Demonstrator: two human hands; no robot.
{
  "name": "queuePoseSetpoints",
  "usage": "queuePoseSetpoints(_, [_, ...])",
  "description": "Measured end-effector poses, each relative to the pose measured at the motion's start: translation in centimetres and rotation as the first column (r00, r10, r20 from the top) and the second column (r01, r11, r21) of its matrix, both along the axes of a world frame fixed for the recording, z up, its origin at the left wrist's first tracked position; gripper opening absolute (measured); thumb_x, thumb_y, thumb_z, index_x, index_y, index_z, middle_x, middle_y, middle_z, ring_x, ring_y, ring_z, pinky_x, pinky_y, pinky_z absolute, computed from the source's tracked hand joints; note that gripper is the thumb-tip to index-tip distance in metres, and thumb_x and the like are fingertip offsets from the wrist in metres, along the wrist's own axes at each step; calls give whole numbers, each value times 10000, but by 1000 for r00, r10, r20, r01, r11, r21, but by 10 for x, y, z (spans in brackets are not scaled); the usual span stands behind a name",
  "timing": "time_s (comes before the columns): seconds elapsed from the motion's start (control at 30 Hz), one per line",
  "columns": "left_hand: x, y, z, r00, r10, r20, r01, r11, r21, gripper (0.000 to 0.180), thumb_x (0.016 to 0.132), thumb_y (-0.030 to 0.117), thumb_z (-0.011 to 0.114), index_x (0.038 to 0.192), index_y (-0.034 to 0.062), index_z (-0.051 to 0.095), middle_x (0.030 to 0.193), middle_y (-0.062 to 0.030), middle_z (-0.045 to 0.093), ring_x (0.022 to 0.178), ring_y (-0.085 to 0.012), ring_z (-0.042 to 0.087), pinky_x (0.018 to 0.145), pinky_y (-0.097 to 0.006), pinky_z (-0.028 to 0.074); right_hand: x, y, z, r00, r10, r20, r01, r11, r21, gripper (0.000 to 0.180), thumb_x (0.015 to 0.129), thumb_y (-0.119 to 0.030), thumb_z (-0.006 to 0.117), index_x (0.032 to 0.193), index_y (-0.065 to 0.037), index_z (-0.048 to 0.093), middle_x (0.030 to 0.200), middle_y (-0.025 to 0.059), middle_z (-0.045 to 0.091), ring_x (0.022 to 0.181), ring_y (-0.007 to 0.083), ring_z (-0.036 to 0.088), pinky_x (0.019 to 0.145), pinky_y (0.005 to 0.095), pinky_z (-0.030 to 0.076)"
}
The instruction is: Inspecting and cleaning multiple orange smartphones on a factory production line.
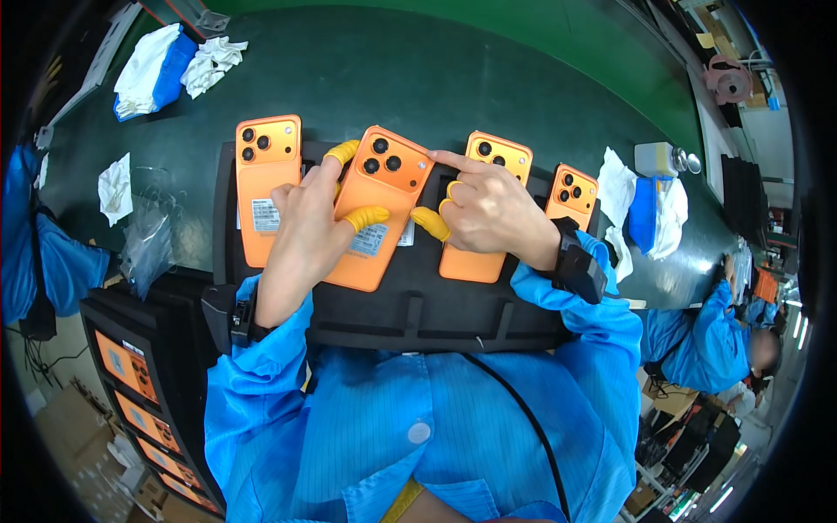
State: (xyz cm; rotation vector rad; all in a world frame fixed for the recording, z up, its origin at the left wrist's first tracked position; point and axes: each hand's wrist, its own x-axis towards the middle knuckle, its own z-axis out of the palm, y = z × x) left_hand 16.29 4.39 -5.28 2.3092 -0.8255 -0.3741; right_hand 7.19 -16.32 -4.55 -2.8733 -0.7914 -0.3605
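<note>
The left hand point(307, 228), its fingertips capped in yellow rubber cots, is closed around the tilted orange smartphone with a triple rear camera cluster point(377, 207), thumb across the back panel near a white barcode sticker and a finger hooked over the upper left corner. The right hand point(490, 209) has hold of nothing in a full grip: its index finger is stretched out, tip touching the phone's upper right corner beside the lenses, while a cotted thumb touches the right edge and the other fingers curl loosely.

The phone lies lifted askew over the black moulded plastic tray point(410, 307), between the two hands. Just left of the left hand rests a second orange phone point(266, 187); under the right hand lies a third point(481, 222), and beyond its wrist a fourth point(573, 196).

Judging by the pose, this looks like a check of the back cover. It would go best with contact kept to the cots (bare skin smears glossy panels), the left hand steadying by the edges, and the pointing finger kept clear of the lenses.
</note>
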Motion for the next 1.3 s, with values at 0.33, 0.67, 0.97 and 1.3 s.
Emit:
queuePoseSetpoints(0.33, [1, 0, -1, 1000, -7, -1, 7, 1000, 16, 630, 710, 182, 797, 1263, 74, 513, 704, -60, 618, 650, -218, 535, 735, -349, 343, 0, 0, -1, 999, -16, -39, 18, 999, 38, 157, 609, -140, 652, 489, -42, 632, 506, 91, 582, 642, 205, 665, 928, 363, 507])
queuePoseSetpoints(0.67, [0, -1, 1, 1000, -1, -10, 1, 1000, 27, 631, 714, 178, 793, 1267, 74, 508, 763, -69, 659, 686, -210, 561, 785, -350, 325, 2, -2, -2, 1000, -4, -16, 5, 997, 76, 211, 638, -164, 678, 480, -37, 620, 489, 94, 566, 615, 217, 661, 899, 362, 523])
queuePoseSetpoints(0.97, [0, 0, -1, 1000, -7, 10, 7, 999, 43, 638, 713, 193, 793, 1270, 82, 502, 781, -75, 665, 707, -226, 570, 805, -359, 303, 2, -2, -2, 1000, -4, -6, 4, 997, 75, 230, 658, -165, 672, 471, -44, 617, 461, 78, 541, 534, 199, 621, 931, 367, 508])
queuePoseSetpoints(1.3, [0, -1, 2, 1000, -4, 7, 4, 999, 54, 619, 724, 189, 786, 1268, 96, 505, 737, -54, 632, 674, -215, 499, 788, -354, 293, 2, -3, -5, 999, -8, 31, 5, 996, 88, 214, 398, -190, 705, 448, -45, 557, 431, 55, 455, 651, 219, 650, 838, 358, 559])
